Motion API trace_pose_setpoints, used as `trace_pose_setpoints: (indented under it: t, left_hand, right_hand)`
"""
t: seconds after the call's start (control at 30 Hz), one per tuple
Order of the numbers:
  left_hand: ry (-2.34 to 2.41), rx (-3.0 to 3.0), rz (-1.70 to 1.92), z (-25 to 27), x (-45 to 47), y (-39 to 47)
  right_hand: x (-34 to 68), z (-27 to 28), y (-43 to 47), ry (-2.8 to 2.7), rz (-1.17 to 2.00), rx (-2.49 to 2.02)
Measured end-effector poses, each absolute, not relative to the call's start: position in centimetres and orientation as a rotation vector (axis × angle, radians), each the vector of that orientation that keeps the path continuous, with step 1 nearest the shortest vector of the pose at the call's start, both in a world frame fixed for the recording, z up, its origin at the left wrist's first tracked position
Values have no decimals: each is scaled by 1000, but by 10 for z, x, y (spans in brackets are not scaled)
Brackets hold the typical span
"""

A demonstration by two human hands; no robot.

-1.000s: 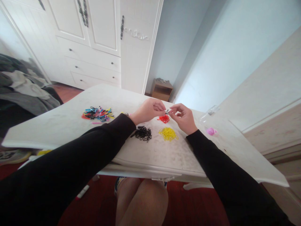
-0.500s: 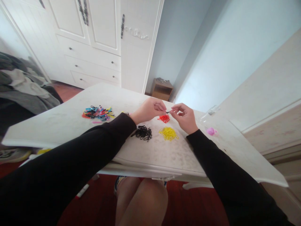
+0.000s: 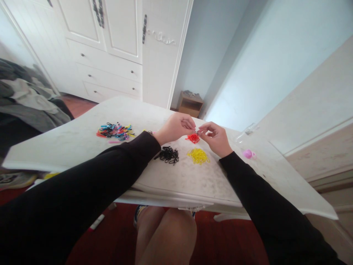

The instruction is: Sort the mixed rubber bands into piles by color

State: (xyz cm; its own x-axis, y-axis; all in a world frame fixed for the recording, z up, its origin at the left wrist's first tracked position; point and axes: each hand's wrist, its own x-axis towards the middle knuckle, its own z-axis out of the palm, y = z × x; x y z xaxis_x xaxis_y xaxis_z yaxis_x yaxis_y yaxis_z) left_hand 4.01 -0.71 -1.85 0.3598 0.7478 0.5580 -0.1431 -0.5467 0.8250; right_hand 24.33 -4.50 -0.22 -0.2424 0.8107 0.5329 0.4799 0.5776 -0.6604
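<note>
My left hand (image 3: 179, 126) and my right hand (image 3: 215, 137) meet above the red pile, fingertips almost touching. Both pinch a small black rubber band (image 3: 196, 132) between them, mostly covered by the fingers. Just below lies a heap of red rubber bands (image 3: 193, 138). Nearer to me are a heap of black rubber bands (image 3: 168, 155) and a heap of yellow rubber bands (image 3: 199, 156). Left of my left forearm sits a mixed-colour heap of rubber bands (image 3: 114, 131). A few more small coloured pieces peek out behind my left wrist.
All heaps lie on a white table (image 3: 179, 180). On its right side are a pink object (image 3: 248, 154) and a clear plastic item (image 3: 246, 131). Beyond stand a white wardrobe (image 3: 116, 70) and a small wooden cabinet (image 3: 190, 105). Clothes (image 3: 30, 99) are piled at the left.
My fingertips have come closer together, and the black rubber band between them shows less. The heaps on the table look the same.
</note>
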Motion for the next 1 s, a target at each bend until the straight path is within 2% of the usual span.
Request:
trace_pose_setpoints:
  t: [0.23, 1.0]
  left_hand:
    - [559, 1739, 1313, -15, 40, -9]
    - [582, 1714, 1290, -15, 39, -7]
  right_hand:
    - [247, -4, -43, -1947, 529, -993]
    - [244, -5, -43, -1885, 493, -1007]
